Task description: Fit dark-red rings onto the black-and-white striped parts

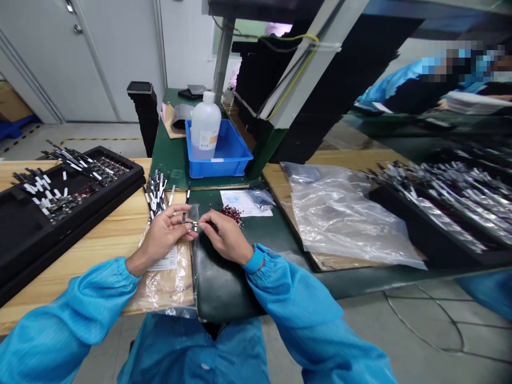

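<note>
My left hand (162, 240) and my right hand (224, 237) meet over the edge of a green mat. Between their fingertips is a tiny gold-contacted circuit board (194, 228), with a thin dark strip rising from it. My left fingers pinch the board, and my right fingertips press its other end. Just beyond my right hand lies a small heap of dark red parts (231, 215). A bundle of black-and-white flex strips (156, 194) stands beyond my left hand, which rests on a clear plastic bag (168, 282).
A black tray of circuit boards (52, 208) sits on the wooden bench (100, 240) at left. Ahead stand a blue plastic bin (236, 160) and a white bottle (206, 125). A large clear bag (340, 213) and a black tray of silver strips (440, 213) lie right. A co-worker's blue sleeve (392, 80) shows far right.
</note>
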`<state>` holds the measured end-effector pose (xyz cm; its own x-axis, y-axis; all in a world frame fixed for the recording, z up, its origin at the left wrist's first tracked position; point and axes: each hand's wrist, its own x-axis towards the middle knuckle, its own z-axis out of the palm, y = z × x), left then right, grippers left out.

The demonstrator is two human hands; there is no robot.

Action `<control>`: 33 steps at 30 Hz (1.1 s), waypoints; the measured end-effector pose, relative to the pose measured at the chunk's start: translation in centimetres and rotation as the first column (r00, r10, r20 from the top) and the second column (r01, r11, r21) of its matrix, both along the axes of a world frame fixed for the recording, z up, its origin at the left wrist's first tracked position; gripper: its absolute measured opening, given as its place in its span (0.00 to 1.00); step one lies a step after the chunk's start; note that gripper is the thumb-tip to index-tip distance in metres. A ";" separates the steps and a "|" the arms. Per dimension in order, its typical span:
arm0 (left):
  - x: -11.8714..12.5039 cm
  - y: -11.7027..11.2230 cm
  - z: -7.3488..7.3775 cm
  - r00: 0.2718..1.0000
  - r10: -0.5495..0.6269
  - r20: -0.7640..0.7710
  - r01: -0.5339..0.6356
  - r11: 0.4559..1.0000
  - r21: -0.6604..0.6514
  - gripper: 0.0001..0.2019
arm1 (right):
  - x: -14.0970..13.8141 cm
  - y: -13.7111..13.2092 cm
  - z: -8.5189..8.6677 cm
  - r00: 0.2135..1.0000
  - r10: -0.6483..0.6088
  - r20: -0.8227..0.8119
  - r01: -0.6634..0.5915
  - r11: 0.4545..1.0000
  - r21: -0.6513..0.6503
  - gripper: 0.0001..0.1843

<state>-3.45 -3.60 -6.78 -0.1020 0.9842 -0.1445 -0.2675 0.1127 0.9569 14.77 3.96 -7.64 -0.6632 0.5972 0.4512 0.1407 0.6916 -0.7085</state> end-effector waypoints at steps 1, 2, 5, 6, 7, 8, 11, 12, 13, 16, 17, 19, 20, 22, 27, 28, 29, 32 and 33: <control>0.0 0.0 0.1 1.000 0.003 -0.001 -0.003 1.000 -0.001 0.30 | 0.0 0.0 0.0 1.000 -0.002 0.004 0.002 1.000 0.001 0.07; 0.1 0.0 0.1 1.000 0.005 -0.002 -0.005 1.000 -0.004 0.30 | 0.0 0.0 0.0 1.000 -0.004 0.006 0.004 1.000 0.004 0.07; 0.0 0.0 0.2 1.000 0.000 0.002 0.000 1.000 -0.013 0.30 | 0.0 -0.1 0.2 1.000 -0.001 0.004 0.001 1.000 0.012 0.07; 0.0 0.0 0.2 1.000 -0.002 0.005 0.002 1.000 -0.014 0.30 | 0.0 -0.1 0.2 1.000 -0.001 0.001 0.001 1.000 0.015 0.07; 0.0 0.0 0.2 1.000 -0.003 0.010 0.003 1.000 -0.012 0.30 | 0.0 -0.1 0.3 1.000 -0.001 -0.002 0.001 1.000 0.018 0.07; -0.1 0.0 0.1 1.000 -0.005 0.015 0.005 1.000 -0.011 0.29 | 0.0 -0.1 0.3 1.000 -0.003 -0.003 0.003 1.000 0.020 0.07; -0.2 0.0 -0.1 0.999 -0.022 0.033 0.023 1.000 -0.012 0.29 | 0.0 -0.2 0.4 1.000 -0.008 -0.007 0.008 1.000 0.023 0.07; -0.2 0.0 -0.1 0.999 -0.029 0.040 0.030 0.999 -0.018 0.29 | 0.0 -0.2 0.4 1.000 -0.008 -0.009 0.008 1.000 0.023 0.07; -0.2 0.0 -0.1 0.998 -0.034 0.049 0.036 0.999 -0.027 0.29 | 0.0 -0.2 0.4 1.000 -0.008 -0.011 0.008 1.000 0.024 0.07; -0.2 0.0 -0.1 0.996 -0.033 0.086 0.038 0.998 -0.055 0.29 | 0.1 -0.1 0.2 1.000 -0.007 -0.015 0.007 1.000 0.025 0.07; -0.2 0.0 -0.1 0.995 -0.031 0.096 0.037 0.997 -0.060 0.29 | 0.1 -0.1 0.2 1.000 -0.006 -0.017 0.006 1.000 0.025 0.07; -0.2 0.0 0.0 0.994 -0.032 0.108 0.039 0.997 -0.064 0.29 | 0.1 -0.1 0.1 1.000 -0.004 -0.020 0.004 1.000 0.027 0.07; -0.2 0.0 0.0 0.993 -0.034 0.109 0.041 0.997 -0.064 0.29 | 0.1 -0.1 0.1 1.000 -0.005 -0.022 0.005 1.000 0.029 0.07; -0.2 -0.1 0.0 0.993 -0.038 0.113 0.045 0.997 -0.063 0.28 | 0.1 -0.1 0.1 1.000 -0.013 -0.023 0.014 0.999 0.033 0.07; -0.1 -0.1 0.1 0.992 -0.034 0.124 0.042 0.997 -0.059 0.28 | 0.1 -0.3 0.3 0.999 -0.029 -0.025 0.030 0.999 0.040 0.07; -0.1 -0.1 0.1 0.993 -0.031 0.118 0.038 0.998 -0.058 0.28 | 0.1 -0.3 0.3 0.999 -0.028 -0.028 0.029 0.999 0.039 0.07; 0.0 -0.1 0.1 0.994 -0.026 0.107 0.032 0.998 -0.057 0.29 | 0.1 -0.3 0.3 0.999 -0.027 -0.031 0.028 0.999 0.038 0.07; 0.1 0.0 0.1 0.998 -0.011 0.058 0.013 0.999 -0.042 0.30 | 0.0 -0.1 0.2 0.999 -0.020 -0.034 0.021 0.999 0.035 0.07; 0.1 -0.1 0.1 0.999 -0.005 0.044 0.006 0.999 -0.034 0.30 | 0.0 -0.1 0.1 0.999 -0.019 -0.032 0.020 0.999 0.033 0.07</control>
